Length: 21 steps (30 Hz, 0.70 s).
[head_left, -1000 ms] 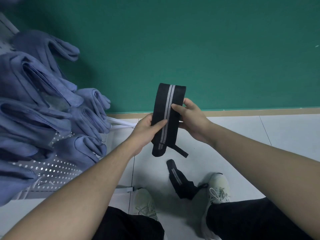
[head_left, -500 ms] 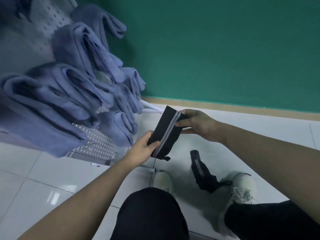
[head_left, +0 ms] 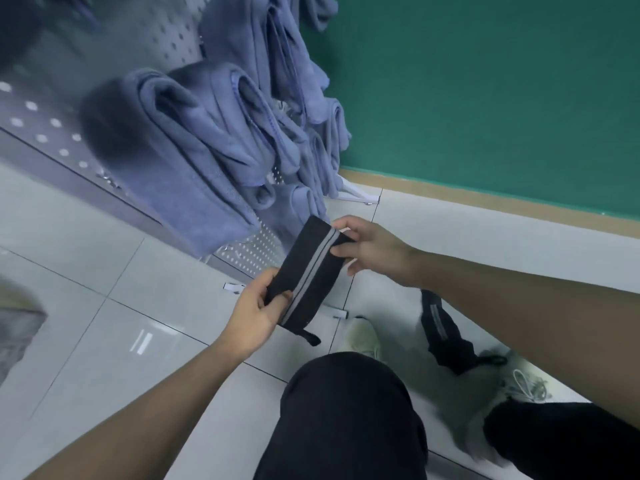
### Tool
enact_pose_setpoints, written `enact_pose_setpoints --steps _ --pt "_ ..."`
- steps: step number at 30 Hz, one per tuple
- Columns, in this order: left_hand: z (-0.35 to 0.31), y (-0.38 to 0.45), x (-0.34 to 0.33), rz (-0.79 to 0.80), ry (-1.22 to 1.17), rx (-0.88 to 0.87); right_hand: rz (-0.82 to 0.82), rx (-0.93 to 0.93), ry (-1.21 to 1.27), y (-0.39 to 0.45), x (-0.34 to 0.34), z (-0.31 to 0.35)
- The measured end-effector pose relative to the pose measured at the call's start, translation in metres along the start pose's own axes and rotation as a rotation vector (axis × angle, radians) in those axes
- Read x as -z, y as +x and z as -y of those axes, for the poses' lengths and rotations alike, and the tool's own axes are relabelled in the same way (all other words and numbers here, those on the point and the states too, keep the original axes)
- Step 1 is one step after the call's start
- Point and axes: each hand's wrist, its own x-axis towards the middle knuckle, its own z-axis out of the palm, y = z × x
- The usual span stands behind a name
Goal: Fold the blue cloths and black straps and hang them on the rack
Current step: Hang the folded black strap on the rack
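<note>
Gripping 1 strap (head_left: 308, 277), 2 hands (head_left: 251, 315) (head_left: 372, 249)

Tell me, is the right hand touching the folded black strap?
Touching: the head view shows the right hand pinching the folded black strap's upper end.

A flat, dark green wall (head_left: 485, 81) fills the upper right, ending in a tan skirting strip (head_left: 485, 199) where it meets the floor. The floor is glossy pale grey square tiles (head_left: 86, 306) with thin dark joints, one tile showing a bright reflection of overhead light (head_left: 142, 342).
</note>
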Motion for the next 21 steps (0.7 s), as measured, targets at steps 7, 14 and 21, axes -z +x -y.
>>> enact_pose_setpoints --steps 7,14,21 --pt "-0.011 0.003 0.029 -0.221 -0.122 -0.144 -0.036 0.051 0.07 0.033 -0.034 0.04" --pt "-0.006 0.016 0.037 -0.407 -0.347 -0.081 -0.161 0.066 0.022 0.058 -0.059 0.052" --pt "0.004 0.023 0.043 -0.402 -0.466 -0.011 0.001 0.033 -0.486 0.052 -0.07 0.038"
